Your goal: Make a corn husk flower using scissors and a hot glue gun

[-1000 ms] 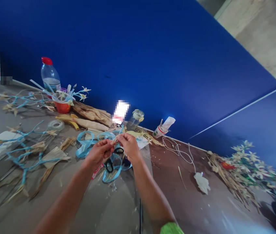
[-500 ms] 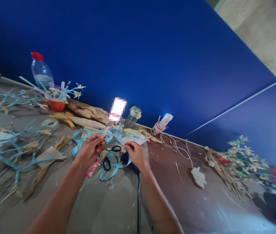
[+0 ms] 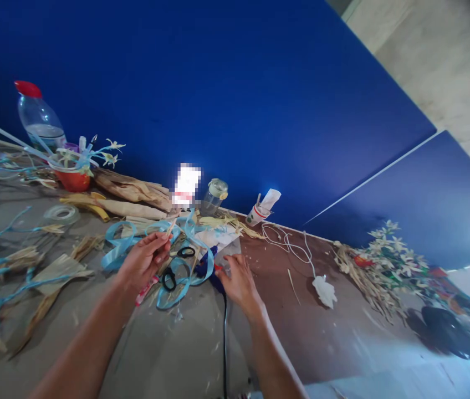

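Note:
My left hand (image 3: pixel 146 259) is closed in a pinch on a thin pale husk strip (image 3: pixel 171 226) held just above the table. My right hand (image 3: pixel 238 280) reaches down onto a dark blue glue gun (image 3: pixel 209 268) with a black cord (image 3: pixel 224 343) that runs toward me; its fingers curl over the gun. Between my hands lie black-handled scissors (image 3: pixel 175 267) and loops of light blue ribbon (image 3: pixel 164 277). A small pink tube (image 3: pixel 142 290) lies under my left wrist.
Dried corn husks (image 3: pixel 133 191), a tape roll (image 3: pixel 61 213), a red cup of husk flowers (image 3: pixel 70 174) and a red-capped bottle (image 3: pixel 37 117) stand at the left. A glass jar (image 3: pixel 213 197), paper cup (image 3: pixel 259 210), white cord (image 3: pixel 291 246) and flower bundle (image 3: pixel 378 260) lie by the blue wall.
My hands have parted. The right hand let go of the strip and dropped to the glue gun. The left hand keeps the strip. The view has swung to the right.

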`<state>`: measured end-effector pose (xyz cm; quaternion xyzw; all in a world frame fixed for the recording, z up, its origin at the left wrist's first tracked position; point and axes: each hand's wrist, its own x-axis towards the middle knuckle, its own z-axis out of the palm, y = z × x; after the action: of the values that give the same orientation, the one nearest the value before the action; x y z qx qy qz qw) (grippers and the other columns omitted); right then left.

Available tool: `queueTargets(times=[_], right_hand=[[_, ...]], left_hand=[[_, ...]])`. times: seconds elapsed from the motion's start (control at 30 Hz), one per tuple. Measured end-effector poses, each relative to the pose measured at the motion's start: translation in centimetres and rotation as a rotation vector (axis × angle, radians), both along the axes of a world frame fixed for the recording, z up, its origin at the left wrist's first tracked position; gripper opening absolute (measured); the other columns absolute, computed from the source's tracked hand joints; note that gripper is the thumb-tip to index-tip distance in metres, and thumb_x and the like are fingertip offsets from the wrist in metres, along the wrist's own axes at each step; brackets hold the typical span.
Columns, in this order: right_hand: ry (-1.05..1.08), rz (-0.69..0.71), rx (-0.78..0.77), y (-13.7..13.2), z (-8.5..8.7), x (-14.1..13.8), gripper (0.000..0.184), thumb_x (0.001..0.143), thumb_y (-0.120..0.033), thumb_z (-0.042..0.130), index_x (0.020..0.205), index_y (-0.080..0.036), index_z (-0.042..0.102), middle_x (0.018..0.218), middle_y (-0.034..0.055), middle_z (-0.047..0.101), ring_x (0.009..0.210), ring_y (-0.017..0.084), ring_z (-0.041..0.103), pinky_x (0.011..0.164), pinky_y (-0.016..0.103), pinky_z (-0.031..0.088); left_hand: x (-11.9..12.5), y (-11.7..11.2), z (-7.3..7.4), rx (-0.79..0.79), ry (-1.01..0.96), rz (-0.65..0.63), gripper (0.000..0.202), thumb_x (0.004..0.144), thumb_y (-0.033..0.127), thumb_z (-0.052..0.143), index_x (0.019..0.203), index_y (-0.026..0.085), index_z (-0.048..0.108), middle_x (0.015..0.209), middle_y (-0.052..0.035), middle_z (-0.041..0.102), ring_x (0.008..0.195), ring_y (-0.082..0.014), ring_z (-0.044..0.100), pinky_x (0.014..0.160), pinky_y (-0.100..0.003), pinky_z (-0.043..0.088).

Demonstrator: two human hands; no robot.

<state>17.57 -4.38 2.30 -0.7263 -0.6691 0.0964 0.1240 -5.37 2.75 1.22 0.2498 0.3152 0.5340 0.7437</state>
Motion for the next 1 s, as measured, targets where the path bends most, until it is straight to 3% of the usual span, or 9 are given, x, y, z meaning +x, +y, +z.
queueTargets(times=[0.13, 0.3, 0.43, 0.5, 0.57, 0.67, 0.73, 0.83, 1.0], right_hand=[[-0.009, -0.016, -0.043, 1.7, 0.5, -1.2, 0.029, 0.083, -0.038, 0.056, 0.102, -0.018, 0.063, 0.097, 0.0101, 0.067, 0.090, 0.024, 0.063, 0.078, 0.032, 0.043], [-0.040, 0.044, -0.030, 3.0, 0.3, -3.8, 0.018, 0.084, -0.021, 0.048, 0.086, -0.018, 0.065, 0.084, 0.0095, 0.070, 0.078, 0.023, 0.064, 0.069, 0.031, 0.042], [0.248, 0.186, 0.098, 4.2, 0.5, -6.7, 0.019, 0.086, -0.019, 0.045, 0.089, -0.018, 0.064, 0.083, 0.0053, 0.069, 0.076, 0.018, 0.062, 0.070, 0.027, 0.044], [0.383, 0.342, 0.141, 4.6, 0.8, -7.3, 0.022, 0.085, -0.018, 0.046, 0.100, -0.018, 0.063, 0.094, 0.0050, 0.067, 0.086, 0.017, 0.061, 0.077, 0.026, 0.045], [0.385, 0.393, 0.191, 4.4, 0.8, -6.7, 0.029, 0.083, -0.015, 0.049, 0.110, -0.017, 0.060, 0.107, 0.0077, 0.063, 0.100, 0.018, 0.058, 0.087, 0.027, 0.043], [0.222, 0.209, 0.187, 2.8, 0.5, -4.2, 0.038, 0.081, -0.016, 0.051, 0.118, -0.015, 0.056, 0.113, 0.0117, 0.057, 0.109, 0.022, 0.052, 0.096, 0.033, 0.038], [0.096, 0.092, 0.044, 1.5, 0.0, -2.4, 0.045, 0.078, -0.023, 0.057, 0.121, -0.013, 0.053, 0.115, 0.0155, 0.053, 0.107, 0.027, 0.053, 0.092, 0.039, 0.041], [-0.008, 0.075, -0.135, 0.3, -0.7, -0.8, 0.047, 0.071, -0.029, 0.064, 0.116, -0.015, 0.056, 0.113, 0.0150, 0.052, 0.099, 0.029, 0.055, 0.083, 0.039, 0.044], [0.032, 0.101, -0.140, 0.3, -0.6, 0.1, 0.035, 0.072, -0.023, 0.059, 0.106, -0.016, 0.058, 0.103, 0.0096, 0.056, 0.090, 0.023, 0.059, 0.081, 0.032, 0.044]], left_hand=[[0.1, 0.0, -0.1, -0.006, 0.024, 0.011, 0.019, 0.068, 0.027, 0.074, 0.070, 0.012, 0.060, 0.056, 0.0023, 0.056, 0.038, -0.0007, 0.034, 0.037, -0.012, 0.028], [0.1, -0.1, 0.0, -0.015, 0.018, 0.008, 0.018, 0.068, 0.025, 0.073, 0.069, 0.013, 0.061, 0.056, 0.0023, 0.056, 0.038, -0.0012, 0.035, 0.036, -0.012, 0.028], [-0.1, 0.1, -0.4, -0.014, -0.012, -0.001, 0.016, 0.066, 0.021, 0.074, 0.072, 0.013, 0.061, 0.055, 0.0022, 0.056, 0.037, -0.0009, 0.035, 0.038, -0.012, 0.030], [-0.3, 0.2, -0.5, -0.017, -0.018, 0.010, 0.017, 0.065, 0.021, 0.075, 0.072, 0.012, 0.062, 0.055, 0.0020, 0.056, 0.037, -0.0010, 0.035, 0.038, -0.012, 0.030], [-0.4, 0.3, -0.4, -0.029, -0.020, 0.019, 0.018, 0.065, 0.022, 0.075, 0.073, 0.012, 0.063, 0.055, 0.0021, 0.056, 0.037, -0.0011, 0.035, 0.036, -0.012, 0.029], [-0.3, 0.2, 0.0, -0.031, -0.021, 0.022, 0.017, 0.066, 0.024, 0.075, 0.073, 0.013, 0.063, 0.056, 0.0019, 0.057, 0.038, -0.0013, 0.035, 0.036, -0.013, 0.029], [-0.1, 0.0, 0.2, -0.015, -0.017, 0.015, 0.016, 0.066, 0.024, 0.074, 0.070, 0.013, 0.063, 0.055, 0.0019, 0.057, 0.038, -0.0011, 0.035, 0.037, -0.013, 0.029], [0.1, -0.1, 0.4, 0.005, -0.002, -0.004, 0.016, 0.068, 0.025, 0.073, 0.069, 0.013, 0.063, 0.054, 0.0023, 0.056, 0.037, -0.0010, 0.034, 0.038, -0.013, 0.030], [0.2, -0.1, 0.1, 0.003, -0.003, 0.011, 0.016, 0.066, 0.023, 0.074, 0.070, 0.013, 0.063, 0.056, 0.0017, 0.057, 0.037, -0.0013, 0.033, 0.037, -0.014, 0.028]])
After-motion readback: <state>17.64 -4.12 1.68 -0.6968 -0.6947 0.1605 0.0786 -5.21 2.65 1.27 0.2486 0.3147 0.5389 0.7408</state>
